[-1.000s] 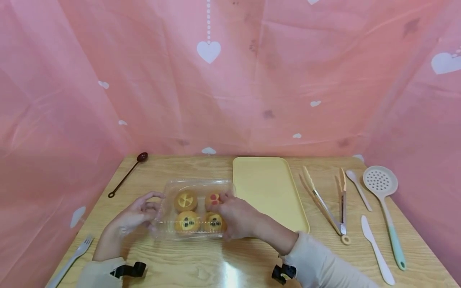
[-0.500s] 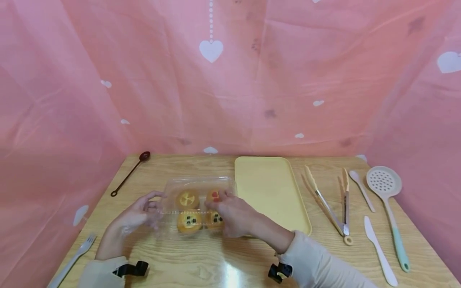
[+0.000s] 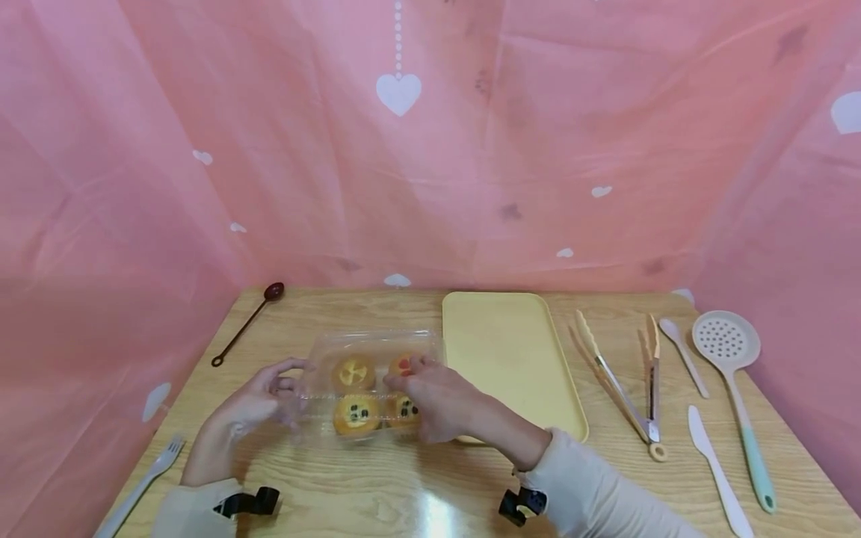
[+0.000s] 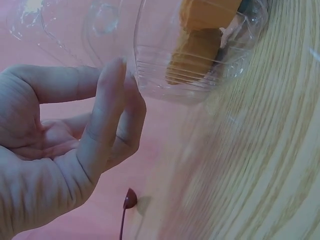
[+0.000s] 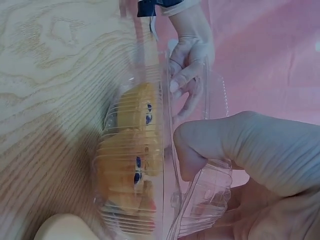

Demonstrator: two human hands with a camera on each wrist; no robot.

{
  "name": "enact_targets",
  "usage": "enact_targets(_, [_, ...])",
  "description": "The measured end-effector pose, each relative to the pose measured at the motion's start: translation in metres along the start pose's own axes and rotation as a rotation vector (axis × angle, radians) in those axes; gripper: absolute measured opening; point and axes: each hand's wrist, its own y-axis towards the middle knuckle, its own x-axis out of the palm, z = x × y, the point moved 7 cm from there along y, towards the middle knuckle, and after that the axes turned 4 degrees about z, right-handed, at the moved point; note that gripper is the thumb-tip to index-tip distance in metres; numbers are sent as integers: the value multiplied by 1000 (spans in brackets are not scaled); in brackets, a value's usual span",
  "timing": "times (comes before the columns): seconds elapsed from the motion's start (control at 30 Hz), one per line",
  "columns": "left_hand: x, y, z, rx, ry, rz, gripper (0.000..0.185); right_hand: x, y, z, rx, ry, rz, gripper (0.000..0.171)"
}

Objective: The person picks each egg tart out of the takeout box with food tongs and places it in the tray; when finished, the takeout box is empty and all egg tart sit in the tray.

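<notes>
A clear plastic clamshell container (image 3: 316, 426) with several round golden pastries (image 3: 356, 415) lies left of the yellow tray (image 3: 504, 351). Its lid (image 3: 380, 342) stands slightly apart from the base along the near side. My right hand (image 3: 440, 400) pinches the lid's right side; in the right wrist view its thumb (image 5: 192, 145) lies at the gap between the two rims. At the left end, my left hand (image 3: 262, 396) pinches the lid's edge between thumb and bent fingers (image 4: 132, 117). Part of the right-hand pastries is hidden behind my right hand.
On the right lie tongs (image 3: 622, 396), a small spoon (image 3: 682, 355), a white knife (image 3: 716, 467) and a slotted skimmer (image 3: 726, 340). A dark long-handled spoon (image 3: 249, 325) and a pale fork (image 3: 141, 486) lie on the left. Pink cloth (image 3: 471, 149) encloses the table.
The near edge of the lid has risen a little off the base, so the front pastries show more clearly. Both hands keep nearly the same place; the view has shifted slightly.
</notes>
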Motion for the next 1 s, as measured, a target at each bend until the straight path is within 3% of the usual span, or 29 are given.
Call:
enact_targets(0.27, [-5, -4, 2, -30, 7, 47, 64, -13, -4, -3, -13, 49, 23, 74])
enact_targets(0.6, [-7, -1, 2, -43, 61, 64, 55, -12, -7, -3, -31, 49, 42, 79])
enact_targets(0.87, [-7, -2, 2, -45, 27, 65, 64, -33, -5, 8, 41, 172, -15, 80])
enact_targets(1.0, [-7, 0, 0, -39, 43, 70, 66, -57, 2, 19, 32, 303, 94, 70])
